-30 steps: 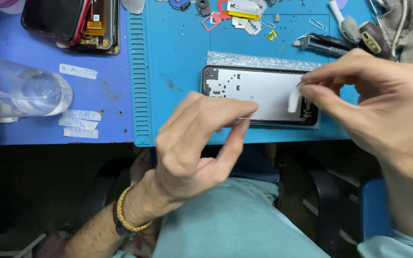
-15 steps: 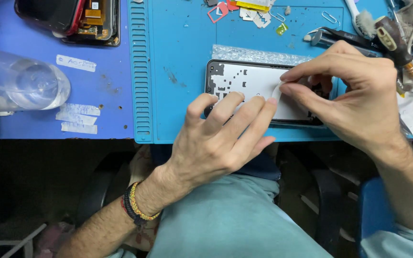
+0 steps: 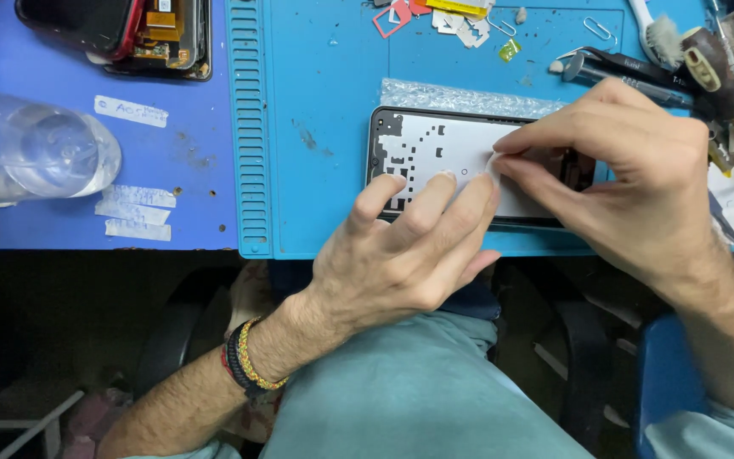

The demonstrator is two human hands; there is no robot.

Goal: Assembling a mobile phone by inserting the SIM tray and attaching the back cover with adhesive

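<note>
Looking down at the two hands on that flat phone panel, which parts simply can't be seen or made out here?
- Head view: right end of the black-framed grey phone panel, hidden under the right hand.
- Its near edge, covered by the left hand.
- The small white piece at the right hand's fingertips: too small to identify.
- Opened dark phone, cut off by the top edge.
- Clear plastic bottle, cut off at left.
</note>
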